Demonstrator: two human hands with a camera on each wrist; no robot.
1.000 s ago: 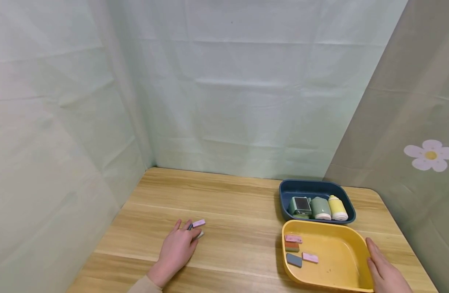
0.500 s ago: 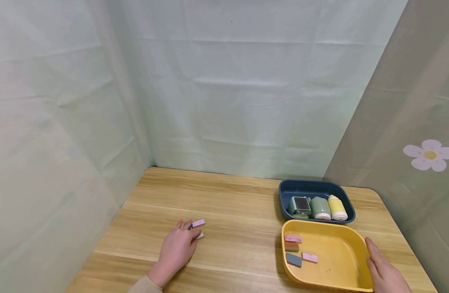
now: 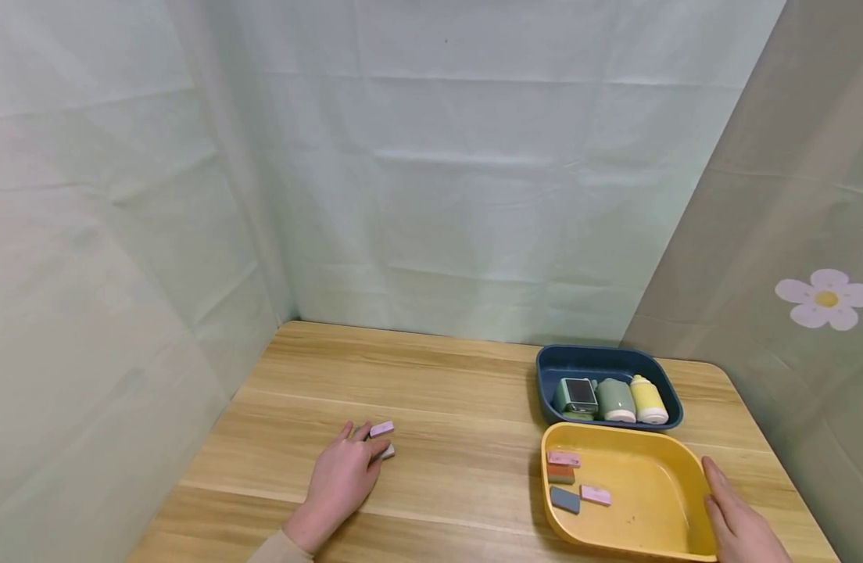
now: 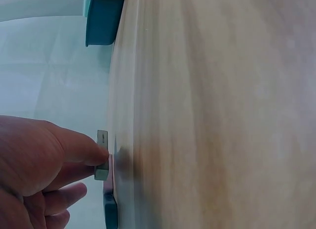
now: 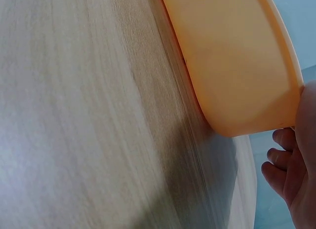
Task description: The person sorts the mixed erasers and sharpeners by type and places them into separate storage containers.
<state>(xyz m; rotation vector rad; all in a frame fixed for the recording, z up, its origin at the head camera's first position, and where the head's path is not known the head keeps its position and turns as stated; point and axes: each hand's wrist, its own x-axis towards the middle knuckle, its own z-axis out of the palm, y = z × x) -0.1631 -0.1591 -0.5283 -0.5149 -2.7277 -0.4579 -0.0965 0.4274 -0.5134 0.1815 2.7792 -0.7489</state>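
My left hand [image 3: 343, 472] is at the left-middle of the table, and its thumb and index finger pinch a small grey-green eraser [image 4: 101, 171], which sits just above the wood in the left wrist view. Right beside those fingers lies a pink eraser [image 3: 381, 428]. A dark teal eraser [image 4: 110, 211] is partly covered by the fingers in the head view. My right hand [image 3: 744, 522] rests with extended fingers against the right side of a yellow bin [image 3: 657, 500]. Inside that bin are two pink erasers, a blue-grey eraser [image 3: 565, 500] and a red-and-green one [image 3: 561, 474].
Behind the yellow bin stands a navy bin [image 3: 603, 356] with a green box-shaped item [image 3: 578, 396], a green bottle-like item [image 3: 615, 399] and a yellow one [image 3: 648, 399]. Pale curtains [image 3: 445, 195] enclose the wooden table [image 3: 467, 477] at the back and sides.
The grey-green eraser in my left fingers has shifted slightly to the right, and more of the teal eraser shows behind the fingers. My right hand and both bins have stayed put.
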